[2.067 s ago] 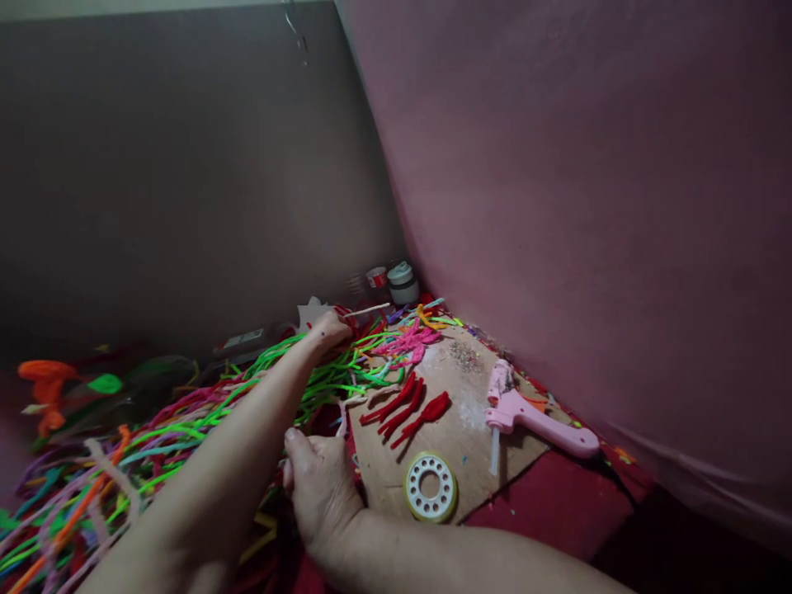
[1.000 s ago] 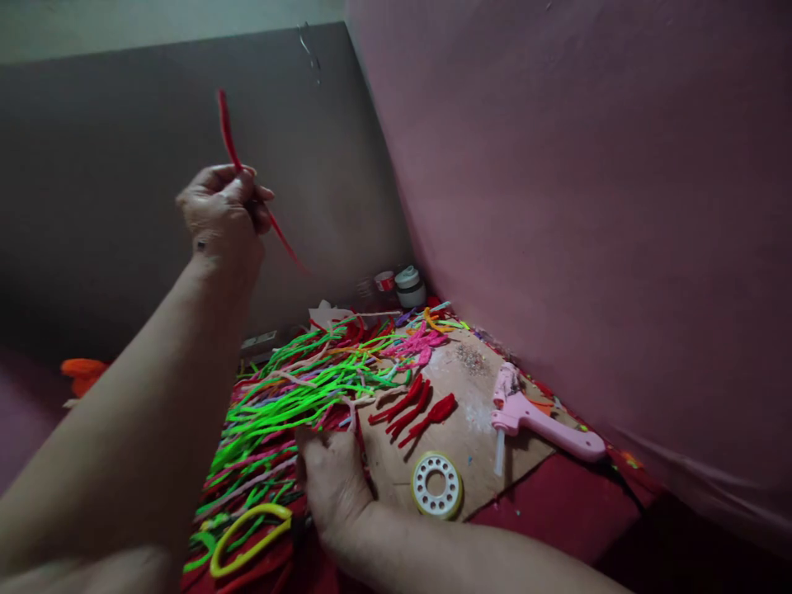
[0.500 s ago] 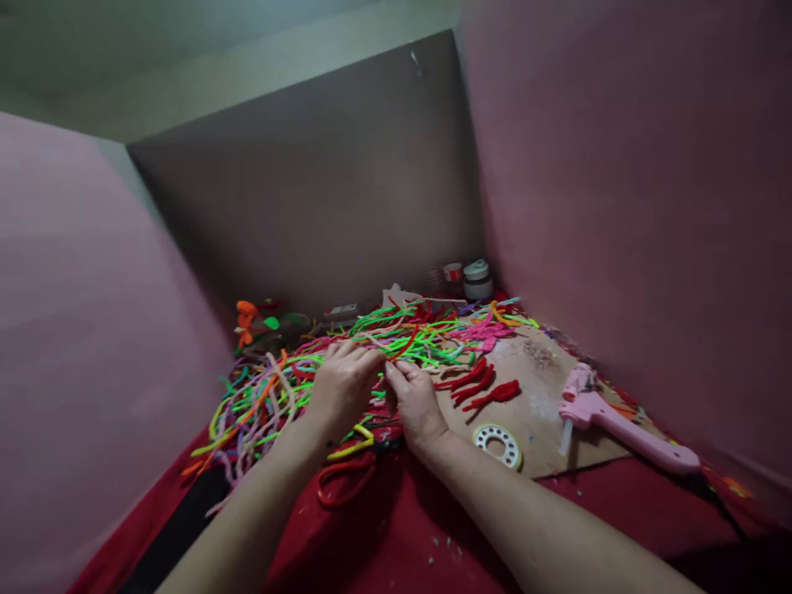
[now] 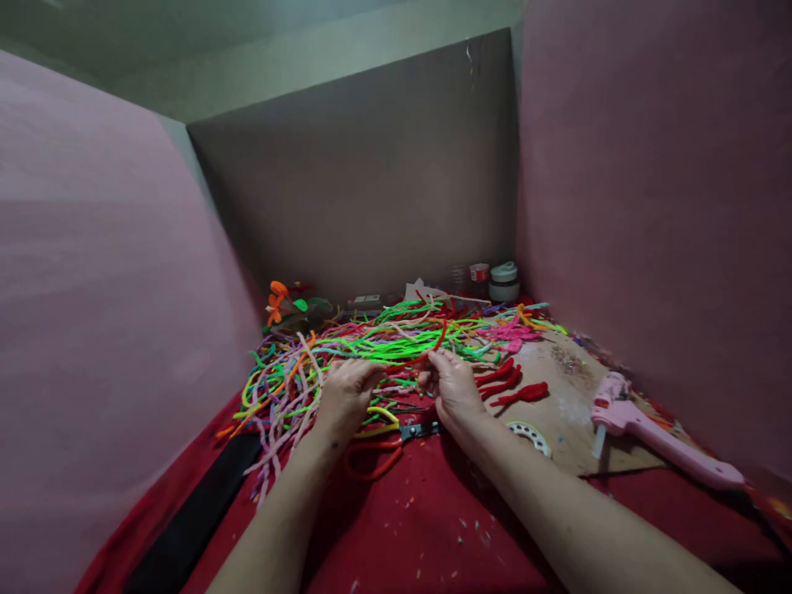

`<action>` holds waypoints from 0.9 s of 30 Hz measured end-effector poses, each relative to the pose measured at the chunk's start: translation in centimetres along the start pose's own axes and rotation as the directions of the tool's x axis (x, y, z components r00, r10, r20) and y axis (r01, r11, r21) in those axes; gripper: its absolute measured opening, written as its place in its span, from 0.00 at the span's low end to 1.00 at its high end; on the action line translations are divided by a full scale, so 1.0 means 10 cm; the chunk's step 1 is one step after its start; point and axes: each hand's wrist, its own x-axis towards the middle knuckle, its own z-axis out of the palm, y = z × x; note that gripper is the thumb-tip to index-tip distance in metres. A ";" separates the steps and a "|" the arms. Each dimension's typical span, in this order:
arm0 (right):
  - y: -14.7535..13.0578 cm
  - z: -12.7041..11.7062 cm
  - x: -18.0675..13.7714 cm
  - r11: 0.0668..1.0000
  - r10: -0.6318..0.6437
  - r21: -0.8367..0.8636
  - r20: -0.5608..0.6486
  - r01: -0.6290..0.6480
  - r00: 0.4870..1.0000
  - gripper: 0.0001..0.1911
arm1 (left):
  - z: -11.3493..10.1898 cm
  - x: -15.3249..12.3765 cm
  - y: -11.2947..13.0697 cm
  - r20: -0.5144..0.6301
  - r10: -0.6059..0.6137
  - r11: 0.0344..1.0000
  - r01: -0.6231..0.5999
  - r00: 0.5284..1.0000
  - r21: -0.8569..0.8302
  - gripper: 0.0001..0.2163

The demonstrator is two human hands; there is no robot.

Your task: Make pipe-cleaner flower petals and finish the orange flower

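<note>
A red pipe cleaner (image 4: 407, 364) stretches between my two hands, its free end curving up past the right one. My left hand (image 4: 348, 396) pinches one part of it with closed fingers. Thumb and fingers of my right hand (image 4: 454, 386) are closed on it farther along. Behind and under the hands spreads a heap of pipe cleaners (image 4: 396, 342) in green, pink, orange and other colours. Below the hands lie scissors (image 4: 374, 445) with red and yellow handles, their blades partly hidden by my right hand. Several red bent pipe-cleaner pieces (image 4: 525, 394) lie right of my right hand.
On the cardboard (image 4: 572, 437) at right rest a pink glue gun (image 4: 665, 437) and a white ring with holes (image 4: 530, 437), partly covered by my forearm. An orange flower (image 4: 278, 301) and a lidded jar (image 4: 504, 282) stand at the back. A black strip (image 4: 191, 516) lies left on red cloth.
My hands have moved apart, and the red pipe cleaner now shows stretched between them. The view has shifted, so the whole scene sits farther right. More of the scissors is visible.
</note>
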 end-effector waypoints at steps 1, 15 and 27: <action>-0.01 0.00 0.01 1.000 0.011 0.024 -0.011 -0.011 1.000 0.11 | 0.00 -0.01 -0.03 -0.008 -0.023 1.000 0.023 1.000 -0.003 0.07; 0.05 0.02 -0.13 0.990 0.044 -0.141 0.133 -0.025 0.990 0.09 | 0.03 -0.06 0.12 0.096 0.137 0.979 -0.149 0.986 0.139 0.08; 0.11 0.02 -0.17 0.909 0.222 -0.394 0.179 -0.137 0.958 0.07 | -0.10 -0.05 0.28 0.037 0.220 0.912 -0.219 0.975 0.347 0.07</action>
